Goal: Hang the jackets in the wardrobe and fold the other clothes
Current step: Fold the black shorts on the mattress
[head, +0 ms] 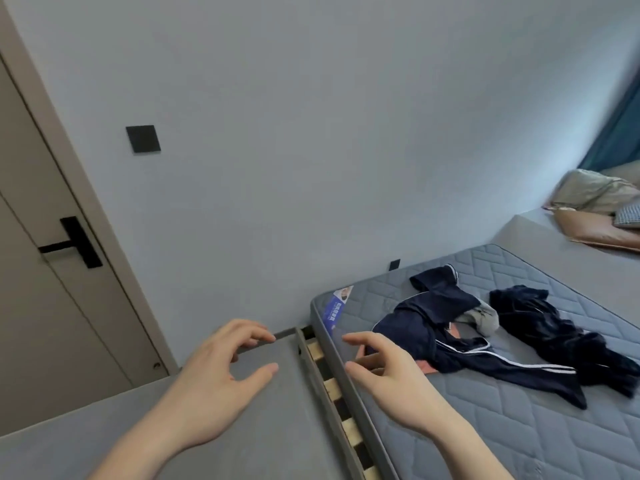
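Navy track jacket with white piping and side stripes lies crumpled and unfolded on the grey quilted mattress, sleeves sprawled, something orange-pink showing under it. Just beside it, partly tucked against it, a small grey bunched garment; further right a second dark navy heap of cloth, also rumpled, type unclear. Nothing looks folded or hung, no wardrobe or hanger in view, so task judged barely begun: everything left to do. Right hand hovers over mattress edge near the jacket, fingers loosely curled and spread, holding nothing, not touching cloth as far as I can tell. Left hand over grey upholstered bed frame, fingers half curled, empty. Wooden slats show between frame and mattress. Beige door with black handle at left, pillows far right.
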The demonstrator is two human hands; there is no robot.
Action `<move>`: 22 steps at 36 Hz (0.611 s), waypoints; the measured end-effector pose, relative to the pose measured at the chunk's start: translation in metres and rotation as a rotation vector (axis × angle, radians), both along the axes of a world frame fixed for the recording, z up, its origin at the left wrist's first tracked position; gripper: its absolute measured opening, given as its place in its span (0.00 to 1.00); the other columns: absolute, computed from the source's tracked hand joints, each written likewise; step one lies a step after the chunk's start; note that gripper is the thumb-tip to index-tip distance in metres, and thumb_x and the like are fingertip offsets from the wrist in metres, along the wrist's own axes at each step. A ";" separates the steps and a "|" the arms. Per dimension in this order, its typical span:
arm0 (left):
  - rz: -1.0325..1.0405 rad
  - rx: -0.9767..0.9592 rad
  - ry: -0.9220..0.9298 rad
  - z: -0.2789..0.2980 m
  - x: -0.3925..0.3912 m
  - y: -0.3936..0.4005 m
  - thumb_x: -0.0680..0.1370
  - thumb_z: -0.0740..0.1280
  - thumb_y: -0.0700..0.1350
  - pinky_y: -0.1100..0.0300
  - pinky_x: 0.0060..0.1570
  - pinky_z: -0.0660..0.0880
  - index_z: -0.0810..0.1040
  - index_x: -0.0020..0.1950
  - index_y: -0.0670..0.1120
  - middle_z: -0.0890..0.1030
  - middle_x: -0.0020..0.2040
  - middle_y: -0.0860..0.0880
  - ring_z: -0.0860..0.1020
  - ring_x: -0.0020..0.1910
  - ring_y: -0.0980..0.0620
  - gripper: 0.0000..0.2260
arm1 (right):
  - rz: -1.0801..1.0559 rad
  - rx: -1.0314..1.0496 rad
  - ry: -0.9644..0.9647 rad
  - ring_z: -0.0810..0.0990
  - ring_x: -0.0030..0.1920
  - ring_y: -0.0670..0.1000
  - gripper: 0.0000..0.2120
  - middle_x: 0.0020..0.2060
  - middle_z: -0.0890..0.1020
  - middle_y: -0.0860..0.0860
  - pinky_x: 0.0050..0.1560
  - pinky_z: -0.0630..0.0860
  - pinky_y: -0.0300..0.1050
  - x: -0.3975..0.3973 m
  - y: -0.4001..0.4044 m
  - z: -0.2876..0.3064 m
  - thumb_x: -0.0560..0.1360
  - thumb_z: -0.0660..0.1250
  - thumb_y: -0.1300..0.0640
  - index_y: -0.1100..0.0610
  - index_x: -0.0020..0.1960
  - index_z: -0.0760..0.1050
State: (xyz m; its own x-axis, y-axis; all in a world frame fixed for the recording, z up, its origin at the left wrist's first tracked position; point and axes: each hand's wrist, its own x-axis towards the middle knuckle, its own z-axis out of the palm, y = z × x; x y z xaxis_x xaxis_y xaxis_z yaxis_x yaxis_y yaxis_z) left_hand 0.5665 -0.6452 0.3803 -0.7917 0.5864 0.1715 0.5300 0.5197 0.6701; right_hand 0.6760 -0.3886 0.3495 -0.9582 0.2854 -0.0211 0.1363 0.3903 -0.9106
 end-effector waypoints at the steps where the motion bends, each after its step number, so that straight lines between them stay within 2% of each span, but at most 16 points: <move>1: -0.022 -0.004 -0.015 -0.003 -0.006 0.014 0.76 0.72 0.56 0.66 0.56 0.72 0.78 0.55 0.63 0.74 0.62 0.69 0.75 0.61 0.66 0.09 | -0.024 -0.004 -0.001 0.83 0.49 0.42 0.15 0.52 0.82 0.41 0.52 0.78 0.36 0.000 0.013 -0.002 0.77 0.71 0.57 0.42 0.61 0.78; 3: -0.067 -0.014 -0.036 -0.009 -0.018 0.042 0.76 0.72 0.56 0.65 0.56 0.73 0.78 0.55 0.62 0.74 0.62 0.69 0.75 0.61 0.65 0.09 | -0.075 -0.005 -0.007 0.83 0.51 0.44 0.16 0.53 0.83 0.43 0.54 0.79 0.40 0.001 0.036 -0.007 0.77 0.71 0.57 0.41 0.60 0.78; 5: -0.112 -0.022 -0.056 -0.015 -0.032 0.067 0.76 0.72 0.55 0.64 0.55 0.73 0.79 0.54 0.62 0.74 0.62 0.68 0.75 0.61 0.64 0.09 | -0.128 -0.004 -0.008 0.83 0.50 0.43 0.16 0.53 0.83 0.45 0.52 0.78 0.36 0.002 0.057 -0.011 0.77 0.71 0.57 0.40 0.60 0.78; 8: -0.177 -0.030 -0.089 -0.024 -0.053 0.104 0.76 0.74 0.53 0.64 0.56 0.73 0.79 0.54 0.61 0.75 0.60 0.68 0.76 0.60 0.65 0.09 | -0.213 -0.034 -0.018 0.83 0.47 0.40 0.16 0.51 0.82 0.40 0.47 0.74 0.29 0.002 0.082 -0.020 0.77 0.72 0.58 0.41 0.59 0.78; 10: -0.217 -0.032 -0.115 -0.032 -0.068 0.125 0.76 0.74 0.52 0.62 0.57 0.73 0.80 0.54 0.61 0.76 0.59 0.67 0.76 0.59 0.64 0.09 | -0.255 -0.036 -0.041 0.82 0.48 0.38 0.16 0.53 0.81 0.38 0.48 0.74 0.29 0.001 0.096 -0.027 0.77 0.72 0.58 0.41 0.61 0.78; 12: -0.262 -0.028 -0.142 -0.042 -0.085 0.143 0.75 0.75 0.52 0.61 0.56 0.74 0.80 0.54 0.61 0.76 0.59 0.66 0.77 0.59 0.64 0.09 | -0.293 -0.030 -0.057 0.81 0.49 0.38 0.16 0.55 0.81 0.40 0.49 0.75 0.30 -0.003 0.109 -0.033 0.77 0.71 0.58 0.42 0.62 0.78; 14: -0.304 -0.035 -0.166 -0.052 -0.104 0.159 0.74 0.74 0.54 0.61 0.55 0.75 0.80 0.54 0.62 0.76 0.59 0.66 0.77 0.58 0.65 0.10 | -0.340 -0.033 -0.069 0.81 0.50 0.41 0.16 0.55 0.80 0.41 0.52 0.76 0.33 -0.012 0.120 -0.039 0.77 0.72 0.57 0.42 0.62 0.78; 16: -0.338 -0.050 -0.178 -0.061 -0.125 0.173 0.71 0.72 0.60 0.62 0.54 0.74 0.79 0.55 0.64 0.76 0.59 0.67 0.78 0.57 0.65 0.13 | -0.384 -0.022 -0.074 0.81 0.52 0.43 0.16 0.56 0.80 0.40 0.57 0.77 0.38 -0.025 0.131 -0.046 0.76 0.72 0.57 0.41 0.61 0.78; 18: -0.359 -0.076 -0.196 -0.073 -0.149 0.184 0.69 0.70 0.63 0.64 0.53 0.74 0.79 0.55 0.62 0.76 0.59 0.66 0.78 0.57 0.64 0.15 | -0.416 -0.013 -0.078 0.81 0.53 0.41 0.16 0.56 0.80 0.38 0.56 0.75 0.34 -0.042 0.139 -0.054 0.76 0.72 0.56 0.39 0.60 0.78; 20: -0.373 -0.125 -0.231 -0.087 -0.176 0.191 0.71 0.73 0.58 0.66 0.52 0.73 0.79 0.54 0.60 0.77 0.57 0.64 0.78 0.56 0.64 0.12 | -0.436 -0.006 -0.100 0.80 0.53 0.39 0.16 0.56 0.80 0.39 0.53 0.73 0.28 -0.062 0.143 -0.063 0.77 0.72 0.55 0.38 0.61 0.78; 22: -0.393 -0.194 -0.237 -0.102 -0.204 0.194 0.73 0.75 0.53 0.70 0.49 0.72 0.79 0.52 0.59 0.78 0.56 0.62 0.77 0.54 0.65 0.10 | -0.452 0.011 -0.131 0.80 0.52 0.39 0.16 0.57 0.79 0.39 0.52 0.73 0.29 -0.081 0.145 -0.072 0.77 0.72 0.54 0.39 0.61 0.77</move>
